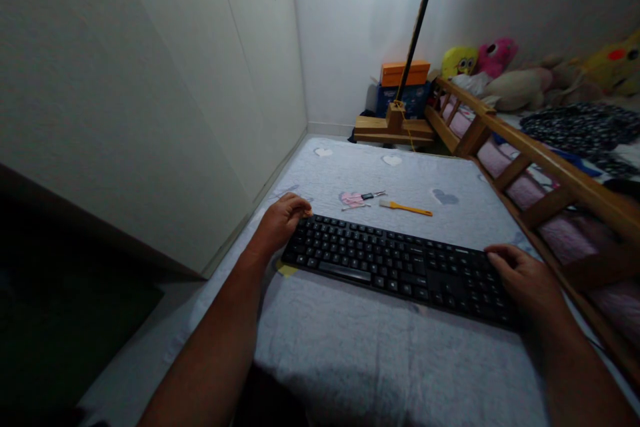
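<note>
A black keyboard (370,255) lies at a slant on the pale, heart-patterned cover. At its far left corner is my left hand (286,217), fingers pinched together, with something small and pale at the fingertips that I cannot make out. My right hand (525,277) grips the keyboard's right end, thumb on top near the number keys and the other fingers partly hidden. Beyond the keyboard lies a small brush (407,208) with a yellow handle. Left of it are a slim dark-handled tool (371,196) and a cotton swab (356,207).
White cabinet doors (200,80) rise along the left. On the right runs a wooden bed rail (545,160) with plush toys (460,61) behind it. A wooden stand (395,121) with a dark pole and an orange box (404,73) are at the far end.
</note>
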Demonstrator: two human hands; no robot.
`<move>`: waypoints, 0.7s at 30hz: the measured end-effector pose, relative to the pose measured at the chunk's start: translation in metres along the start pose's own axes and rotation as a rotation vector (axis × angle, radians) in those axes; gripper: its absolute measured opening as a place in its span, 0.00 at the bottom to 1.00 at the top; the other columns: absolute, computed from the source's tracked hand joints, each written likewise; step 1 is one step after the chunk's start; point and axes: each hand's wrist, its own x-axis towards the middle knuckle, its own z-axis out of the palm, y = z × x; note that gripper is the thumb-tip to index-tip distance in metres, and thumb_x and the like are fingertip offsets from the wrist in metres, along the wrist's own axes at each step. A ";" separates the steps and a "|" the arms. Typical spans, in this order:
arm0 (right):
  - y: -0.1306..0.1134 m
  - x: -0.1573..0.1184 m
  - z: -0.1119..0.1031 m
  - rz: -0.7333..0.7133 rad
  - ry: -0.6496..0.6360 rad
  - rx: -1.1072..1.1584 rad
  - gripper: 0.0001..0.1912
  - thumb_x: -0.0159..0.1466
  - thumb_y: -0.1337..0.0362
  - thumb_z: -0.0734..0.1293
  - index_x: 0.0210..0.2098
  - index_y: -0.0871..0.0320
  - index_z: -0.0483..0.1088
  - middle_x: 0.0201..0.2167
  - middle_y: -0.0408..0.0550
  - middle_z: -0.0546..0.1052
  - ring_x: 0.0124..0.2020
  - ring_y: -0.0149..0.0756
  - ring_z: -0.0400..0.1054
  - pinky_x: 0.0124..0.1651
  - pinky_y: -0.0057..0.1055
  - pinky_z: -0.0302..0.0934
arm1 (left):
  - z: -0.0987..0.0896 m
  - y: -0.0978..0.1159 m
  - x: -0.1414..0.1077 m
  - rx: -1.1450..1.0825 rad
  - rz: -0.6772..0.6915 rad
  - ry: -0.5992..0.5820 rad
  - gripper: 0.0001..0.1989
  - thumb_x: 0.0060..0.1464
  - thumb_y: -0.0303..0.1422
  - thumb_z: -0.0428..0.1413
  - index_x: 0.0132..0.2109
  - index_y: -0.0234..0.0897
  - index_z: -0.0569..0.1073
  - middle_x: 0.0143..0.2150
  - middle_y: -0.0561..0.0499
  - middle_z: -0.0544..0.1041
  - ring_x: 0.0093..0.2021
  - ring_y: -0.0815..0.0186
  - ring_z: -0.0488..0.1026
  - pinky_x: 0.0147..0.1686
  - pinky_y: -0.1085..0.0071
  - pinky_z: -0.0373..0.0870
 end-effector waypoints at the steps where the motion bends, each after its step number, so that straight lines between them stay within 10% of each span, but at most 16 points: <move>1: 0.001 0.001 0.000 0.000 -0.002 0.001 0.25 0.53 0.45 0.62 0.38 0.57 0.76 0.37 0.55 0.81 0.38 0.51 0.74 0.42 0.40 0.63 | 0.000 0.001 0.000 -0.013 -0.002 -0.023 0.08 0.59 0.26 0.53 0.37 0.38 0.77 0.38 0.50 0.76 0.41 0.63 0.76 0.46 0.66 0.72; 9: 0.004 0.001 0.002 -0.002 0.008 0.000 0.26 0.53 0.44 0.62 0.39 0.57 0.76 0.38 0.55 0.81 0.40 0.51 0.75 0.43 0.41 0.63 | -0.001 -0.007 -0.002 0.089 -0.111 -0.166 0.07 0.57 0.26 0.56 0.38 0.39 0.78 0.38 0.50 0.80 0.40 0.62 0.77 0.45 0.66 0.73; 21: 0.000 -0.001 0.000 -0.031 0.016 0.009 0.22 0.53 0.46 0.63 0.37 0.56 0.76 0.37 0.55 0.81 0.39 0.53 0.75 0.45 0.43 0.64 | -0.008 -0.002 -0.001 0.099 -0.049 -0.076 0.06 0.56 0.25 0.57 0.35 0.38 0.80 0.36 0.50 0.79 0.39 0.63 0.76 0.44 0.66 0.72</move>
